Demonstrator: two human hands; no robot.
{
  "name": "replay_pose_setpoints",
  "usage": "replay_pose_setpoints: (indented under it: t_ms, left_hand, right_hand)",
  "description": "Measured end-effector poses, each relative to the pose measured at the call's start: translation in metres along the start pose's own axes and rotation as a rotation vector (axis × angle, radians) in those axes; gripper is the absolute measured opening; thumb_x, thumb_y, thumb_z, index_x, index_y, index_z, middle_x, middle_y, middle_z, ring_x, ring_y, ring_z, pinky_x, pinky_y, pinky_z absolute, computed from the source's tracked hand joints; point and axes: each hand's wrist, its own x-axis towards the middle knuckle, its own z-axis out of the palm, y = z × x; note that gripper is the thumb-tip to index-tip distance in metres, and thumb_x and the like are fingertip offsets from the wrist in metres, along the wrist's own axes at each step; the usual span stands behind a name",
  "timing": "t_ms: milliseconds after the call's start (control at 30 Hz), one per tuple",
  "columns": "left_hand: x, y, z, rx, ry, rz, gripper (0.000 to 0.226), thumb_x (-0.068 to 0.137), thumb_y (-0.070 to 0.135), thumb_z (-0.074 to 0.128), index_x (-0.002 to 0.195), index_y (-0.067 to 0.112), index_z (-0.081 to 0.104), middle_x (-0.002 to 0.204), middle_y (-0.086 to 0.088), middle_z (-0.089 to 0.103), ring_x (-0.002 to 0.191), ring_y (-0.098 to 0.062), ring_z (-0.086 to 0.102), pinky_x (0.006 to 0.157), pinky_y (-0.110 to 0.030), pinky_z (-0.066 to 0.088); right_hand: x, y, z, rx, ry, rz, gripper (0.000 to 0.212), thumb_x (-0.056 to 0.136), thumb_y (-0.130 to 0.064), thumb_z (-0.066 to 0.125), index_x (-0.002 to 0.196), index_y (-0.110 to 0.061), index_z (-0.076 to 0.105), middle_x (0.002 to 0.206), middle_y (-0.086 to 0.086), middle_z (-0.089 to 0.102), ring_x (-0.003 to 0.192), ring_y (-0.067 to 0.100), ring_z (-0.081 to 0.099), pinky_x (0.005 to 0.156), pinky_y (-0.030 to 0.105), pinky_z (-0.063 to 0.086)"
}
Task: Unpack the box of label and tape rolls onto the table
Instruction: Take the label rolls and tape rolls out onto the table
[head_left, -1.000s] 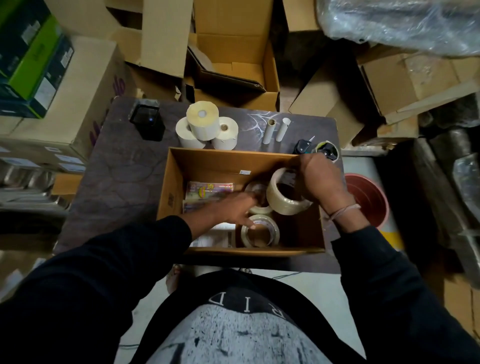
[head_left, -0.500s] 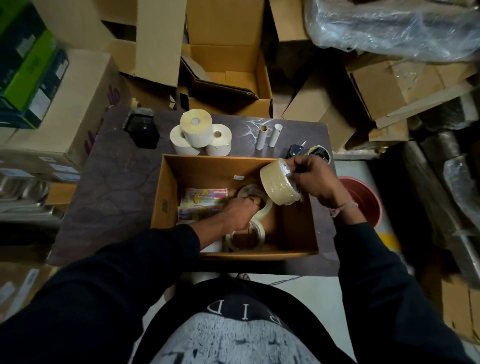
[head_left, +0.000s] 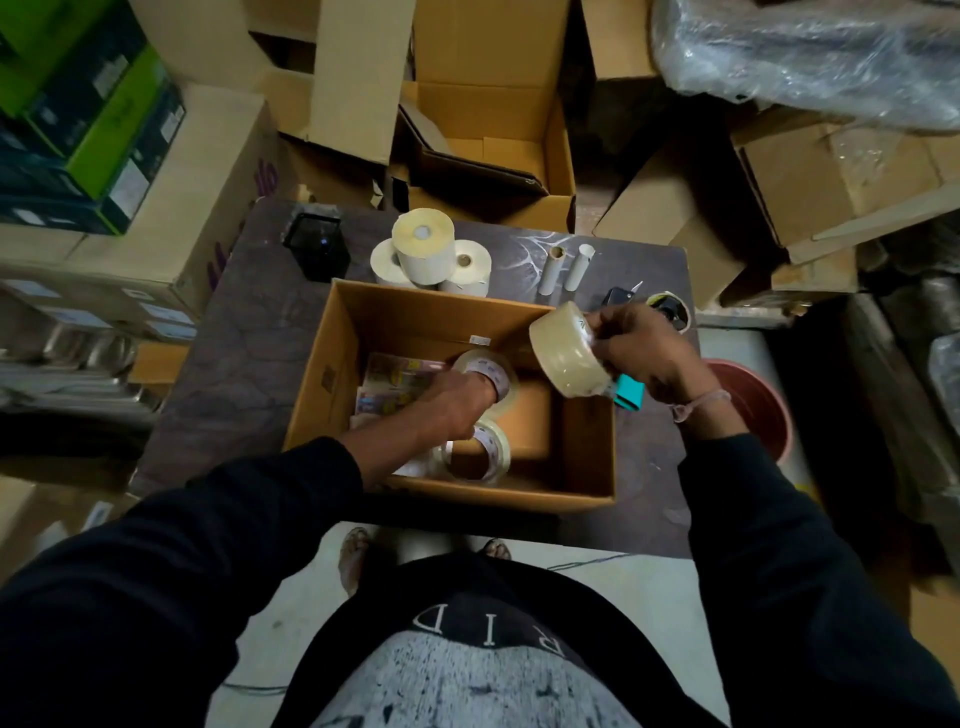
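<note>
An open cardboard box (head_left: 311, 384) stands on the dark table (head_left: 244, 353). My right hand (head_left: 644, 353) holds a wide clear tape roll (head_left: 563, 353) above the box's right rim. My left hand (head_left: 457, 405) is inside the box, its fingers closed on a second tape roll (head_left: 493, 371). A third tape roll (head_left: 491, 449) lies flat on the box floor, just below that hand. Colourful packets (head_left: 392, 374) sit at the box's left. Three white label rolls (head_left: 423, 247) are stacked on the table behind the box.
Two cardboard cores (head_left: 563, 267), a black device (head_left: 317, 247), scissors (head_left: 621, 296) and a small tape roll (head_left: 670, 306) lie on the table. A teal object (head_left: 631, 397) sits at the box's right edge. Cardboard boxes (head_left: 488, 135) crowd behind; a red bucket (head_left: 753, 405) stands to the right.
My right hand has lifted the wide tape roll up out of the box and to the right, above the rim. My left hand has taken hold of another roll inside.
</note>
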Motion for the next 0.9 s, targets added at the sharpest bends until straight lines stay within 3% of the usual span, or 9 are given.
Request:
replay_pose_setpoints:
  t_ms: [67, 133, 233, 433, 533, 633, 800, 900]
  left_hand:
    - [-0.004, 0.002, 0.003, 0.103, 0.086, 0.068, 0.039, 0.098, 0.019, 0.064, 0.135, 0.012, 0.056, 0.132, -0.007, 0.064, 0.118, -0.029, 0.065, 0.088, -0.037, 0.054]
    - [-0.005, 0.0, 0.007, 0.173, 0.222, 0.181, 0.044, 0.092, 0.005, 0.06, 0.135, 0.015, 0.057, 0.127, -0.008, 0.066, 0.105, -0.03, 0.07, 0.073, -0.037, 0.053]
    - [-0.004, -0.01, 0.013, 0.186, 0.274, 0.388, 0.039, 0.09, 0.001, 0.058, 0.124, 0.021, 0.061, 0.114, -0.003, 0.066, 0.087, -0.03, 0.072, 0.057, -0.034, 0.043]
    - [-0.001, -0.025, 0.011, 0.357, 0.515, 0.691, 0.015, 0.085, 0.004, 0.067, 0.092, 0.017, 0.065, 0.089, -0.005, 0.058, 0.074, -0.028, 0.057, 0.069, -0.044, 0.051]
    - [-0.01, -0.039, -0.004, 0.312, 0.536, 0.691, 0.017, 0.083, 0.006, 0.069, 0.096, 0.017, 0.067, 0.093, -0.003, 0.06, 0.074, -0.025, 0.058, 0.061, -0.039, 0.051]
    - [-0.015, -0.051, -0.016, 0.269, 0.54, 0.645, 0.023, 0.081, 0.008, 0.072, 0.102, 0.018, 0.067, 0.096, -0.002, 0.062, 0.077, -0.025, 0.06, 0.059, -0.036, 0.05]
    - [-0.028, -0.067, -0.035, 0.158, 0.517, 0.565, 0.026, 0.095, 0.012, 0.055, 0.117, 0.022, 0.064, 0.108, -0.003, 0.062, 0.087, -0.027, 0.063, 0.061, -0.035, 0.049]
    - [-0.042, -0.08, -0.052, 0.098, 0.434, 0.506, 0.043, 0.093, 0.016, 0.06, 0.134, 0.028, 0.059, 0.124, 0.001, 0.06, 0.102, -0.025, 0.063, 0.059, -0.033, 0.04]
  right_hand:
    - [0.004, 0.001, 0.006, -0.068, 0.052, 0.005, 0.025, 0.083, 0.005, 0.065, 0.092, -0.017, 0.073, 0.088, 0.006, 0.076, 0.074, 0.021, 0.07, 0.077, 0.043, 0.06]
    - [0.005, 0.0, 0.008, -0.067, 0.067, 0.023, 0.023, 0.085, 0.002, 0.066, 0.093, -0.018, 0.073, 0.09, 0.002, 0.076, 0.08, 0.02, 0.072, 0.076, 0.039, 0.061]
    - [0.004, -0.001, 0.008, 0.021, 0.075, 0.037, 0.021, 0.086, 0.001, 0.066, 0.096, -0.015, 0.073, 0.094, 0.007, 0.077, 0.075, 0.016, 0.068, 0.073, 0.037, 0.059]
    - [-0.003, -0.001, 0.0, 0.094, 0.002, 0.041, 0.026, 0.088, 0.007, 0.061, 0.103, -0.01, 0.071, 0.098, 0.012, 0.076, 0.075, 0.02, 0.069, 0.074, 0.041, 0.059]
    - [-0.007, -0.005, 0.001, 0.1, 0.007, 0.037, 0.026, 0.087, 0.011, 0.059, 0.104, -0.006, 0.071, 0.098, 0.016, 0.075, 0.076, 0.024, 0.068, 0.078, 0.047, 0.059]
    - [-0.011, -0.011, 0.001, 0.107, 0.002, 0.049, 0.026, 0.088, 0.01, 0.058, 0.106, -0.005, 0.07, 0.098, 0.015, 0.075, 0.082, 0.027, 0.07, 0.078, 0.044, 0.06]
    - [-0.017, -0.02, 0.001, 0.161, 0.025, 0.083, 0.03, 0.086, 0.017, 0.052, 0.103, 0.0, 0.07, 0.089, 0.019, 0.073, 0.07, 0.025, 0.069, 0.056, 0.03, 0.058]
    - [-0.025, -0.029, -0.003, 0.303, 0.082, 0.112, 0.02, 0.089, 0.011, 0.057, 0.099, 0.0, 0.07, 0.079, 0.013, 0.07, 0.055, 0.017, 0.068, 0.046, 0.022, 0.054]
